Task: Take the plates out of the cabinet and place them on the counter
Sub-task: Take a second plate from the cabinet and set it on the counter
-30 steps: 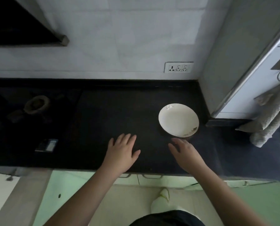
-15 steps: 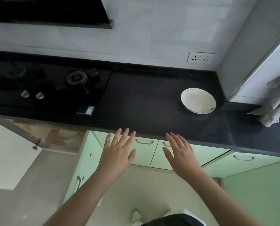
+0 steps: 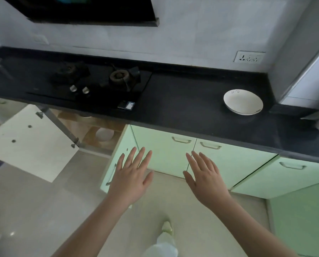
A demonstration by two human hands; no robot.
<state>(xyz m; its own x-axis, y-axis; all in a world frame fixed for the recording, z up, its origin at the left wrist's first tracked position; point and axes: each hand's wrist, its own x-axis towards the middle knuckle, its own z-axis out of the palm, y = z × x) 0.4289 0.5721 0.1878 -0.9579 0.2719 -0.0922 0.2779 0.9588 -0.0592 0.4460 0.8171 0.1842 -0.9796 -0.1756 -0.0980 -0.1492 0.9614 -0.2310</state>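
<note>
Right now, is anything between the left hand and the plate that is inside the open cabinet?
Nothing visible blocks it. The cabinet door is swung open, and the plate shows behind it. The left hand is empty.

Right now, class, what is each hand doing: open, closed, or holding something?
Left hand: open, fingers spread, holding nothing.
Right hand: open, fingers straight, holding nothing.
</note>
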